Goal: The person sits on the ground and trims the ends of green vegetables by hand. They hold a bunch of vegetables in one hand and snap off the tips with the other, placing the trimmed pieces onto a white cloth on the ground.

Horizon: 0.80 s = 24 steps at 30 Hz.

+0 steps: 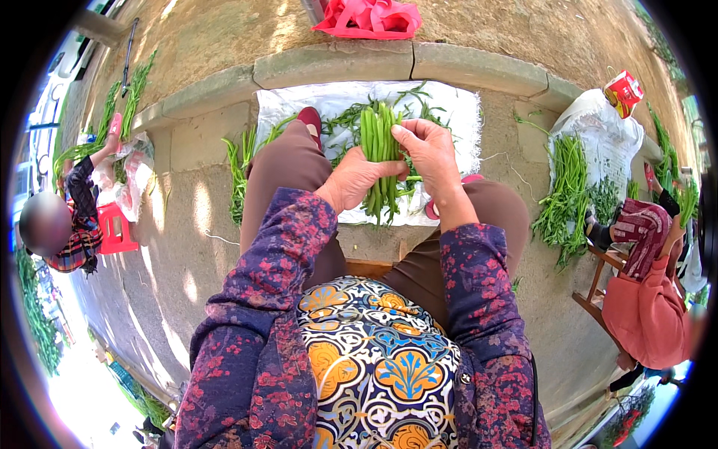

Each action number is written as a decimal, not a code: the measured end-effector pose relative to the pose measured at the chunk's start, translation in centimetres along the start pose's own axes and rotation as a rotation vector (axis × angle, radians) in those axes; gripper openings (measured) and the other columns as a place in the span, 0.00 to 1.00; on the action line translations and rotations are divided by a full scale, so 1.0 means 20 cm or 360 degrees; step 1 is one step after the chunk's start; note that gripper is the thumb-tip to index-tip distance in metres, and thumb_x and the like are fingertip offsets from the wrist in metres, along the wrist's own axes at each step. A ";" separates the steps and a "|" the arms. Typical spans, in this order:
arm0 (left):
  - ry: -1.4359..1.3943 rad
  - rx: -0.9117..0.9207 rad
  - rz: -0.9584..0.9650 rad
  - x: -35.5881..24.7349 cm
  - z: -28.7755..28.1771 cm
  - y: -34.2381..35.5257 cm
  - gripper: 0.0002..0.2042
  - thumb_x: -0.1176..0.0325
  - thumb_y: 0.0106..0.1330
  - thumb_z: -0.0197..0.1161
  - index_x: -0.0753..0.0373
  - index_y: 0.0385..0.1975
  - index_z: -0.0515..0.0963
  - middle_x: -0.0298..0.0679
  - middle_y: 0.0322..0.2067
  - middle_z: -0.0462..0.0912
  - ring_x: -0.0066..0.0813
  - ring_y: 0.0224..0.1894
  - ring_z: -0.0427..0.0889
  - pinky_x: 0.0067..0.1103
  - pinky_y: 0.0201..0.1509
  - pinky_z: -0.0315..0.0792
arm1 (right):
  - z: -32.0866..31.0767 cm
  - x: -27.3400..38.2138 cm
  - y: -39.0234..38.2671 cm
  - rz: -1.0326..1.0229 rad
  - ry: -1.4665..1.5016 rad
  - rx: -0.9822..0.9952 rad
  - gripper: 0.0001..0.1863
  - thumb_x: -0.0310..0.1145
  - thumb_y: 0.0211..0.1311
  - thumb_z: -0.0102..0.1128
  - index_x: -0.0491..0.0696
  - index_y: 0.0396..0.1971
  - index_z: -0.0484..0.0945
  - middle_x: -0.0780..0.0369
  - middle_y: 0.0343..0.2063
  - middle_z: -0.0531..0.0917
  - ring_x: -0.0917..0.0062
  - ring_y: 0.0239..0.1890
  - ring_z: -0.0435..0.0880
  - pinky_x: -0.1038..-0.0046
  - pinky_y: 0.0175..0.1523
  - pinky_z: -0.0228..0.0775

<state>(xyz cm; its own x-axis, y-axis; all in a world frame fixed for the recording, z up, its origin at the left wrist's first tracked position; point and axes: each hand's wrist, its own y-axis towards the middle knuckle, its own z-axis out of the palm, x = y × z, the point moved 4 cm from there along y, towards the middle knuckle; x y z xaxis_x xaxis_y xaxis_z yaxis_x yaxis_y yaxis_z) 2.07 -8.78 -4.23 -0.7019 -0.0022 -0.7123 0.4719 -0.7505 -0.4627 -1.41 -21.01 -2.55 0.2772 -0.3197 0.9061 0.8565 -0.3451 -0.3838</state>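
Observation:
Over the white woven sheet point(295, 97) I hold a bundle of long green vegetable stems point(376, 138) upright. My left hand point(351, 179) is wrapped round the lower part of the bundle, its thumb across the front. At the bundle's upper right side, my right hand point(432, 153) is closed, with thumb and forefinger against the stems. Its other fingers are partly hidden behind. Loose leafy greens point(346, 126) lie on the sheet behind and around the bundle. Leaf tips hang below my left hand.
Beyond the sheet runs a stone kerb point(336, 63), with a pink bag point(370, 19) past it. More greens point(238, 168) lie left of my knee, and a large heap point(565, 187) lies to the right. A person beside a red stool point(116, 228) is at left; another person point(643, 299) sits at right.

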 end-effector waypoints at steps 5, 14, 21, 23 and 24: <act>0.0073 -0.0029 0.0019 0.02 -0.03 0.00 0.13 0.75 0.57 0.65 0.64 0.41 0.74 0.34 0.34 0.77 0.24 0.33 0.76 0.21 0.37 0.70 | 0.02 0.02 0.00 -0.0181 0.0102 -0.0075 0.18 0.36 0.57 0.63 0.35 0.36 0.76 0.63 0.21 0.78 0.83 0.16 0.74 0.80 0.14 0.63; 0.0103 -0.0235 0.0146 0.02 -0.04 -0.01 0.13 0.77 0.56 0.65 0.67 0.42 0.74 0.35 0.34 0.78 0.23 0.33 0.76 0.19 0.37 0.72 | 0.07 -0.05 -0.01 -0.0020 -0.0315 0.0108 0.17 0.41 0.53 0.66 0.39 0.29 0.81 0.65 0.20 0.79 0.86 0.19 0.72 0.79 0.21 0.64; 0.0112 -0.0101 0.0090 0.00 -0.01 -0.02 0.17 0.68 0.59 0.66 0.63 0.46 0.72 0.32 0.37 0.77 0.22 0.38 0.76 0.20 0.41 0.72 | 0.03 -0.04 -0.01 0.0023 -0.0080 0.0005 0.12 0.35 0.57 0.58 0.41 0.24 0.79 0.69 0.17 0.75 0.87 0.16 0.68 0.81 0.19 0.59; 0.0033 -0.0053 0.0079 0.00 -0.01 -0.01 0.16 0.66 0.60 0.65 0.63 0.46 0.72 0.32 0.38 0.77 0.22 0.38 0.76 0.20 0.41 0.72 | 0.02 -0.04 -0.01 0.0035 -0.0024 -0.0005 0.11 0.35 0.57 0.57 0.41 0.25 0.79 0.69 0.18 0.75 0.87 0.17 0.68 0.81 0.19 0.58; -0.0007 -0.0029 0.0076 0.00 -0.02 -0.01 0.16 0.65 0.61 0.64 0.62 0.46 0.72 0.32 0.38 0.77 0.22 0.38 0.77 0.21 0.42 0.72 | 0.01 -0.04 0.00 0.0041 0.0003 -0.0008 0.11 0.34 0.57 0.57 0.41 0.26 0.79 0.69 0.18 0.75 0.87 0.17 0.68 0.81 0.20 0.58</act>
<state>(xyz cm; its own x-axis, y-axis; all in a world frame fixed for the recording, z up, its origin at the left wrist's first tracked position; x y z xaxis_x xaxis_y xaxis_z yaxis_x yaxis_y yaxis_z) 2.08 -8.38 -4.37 -0.6807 -0.0403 -0.7315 0.5142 -0.7375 -0.4379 -1.57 -20.47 -3.18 0.2982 -0.3302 0.8955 0.8468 -0.3414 -0.4079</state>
